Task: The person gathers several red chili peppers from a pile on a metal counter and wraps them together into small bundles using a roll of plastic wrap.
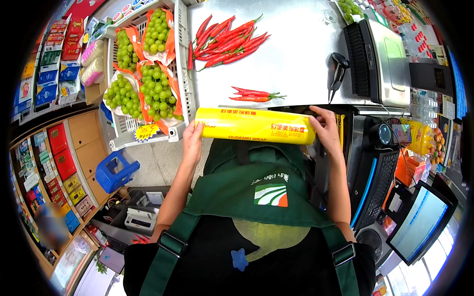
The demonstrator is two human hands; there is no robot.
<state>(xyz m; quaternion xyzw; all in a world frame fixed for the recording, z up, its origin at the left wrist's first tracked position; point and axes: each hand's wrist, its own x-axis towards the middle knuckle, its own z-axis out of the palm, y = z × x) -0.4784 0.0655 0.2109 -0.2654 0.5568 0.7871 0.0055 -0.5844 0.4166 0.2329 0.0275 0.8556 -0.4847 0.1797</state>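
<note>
A yellow roll of cling wrap with red printing lies level across my body, in front of the counter's near edge. My left hand grips its left end, thumb on the printed side. At the right end, my right hand holds the roll with thumb and fingertips. Just beyond the roll, a small group of red chili peppers rests on the metal counter. Farther back on the left is a larger loose pile of red chilies.
A white plastic crate of green grape bunches adjoins the counter's left side. A barcode scanner lies at right, beside a metal-topped weighing scale. A keyboard and monitor stand nearer; a blue stool is low left.
</note>
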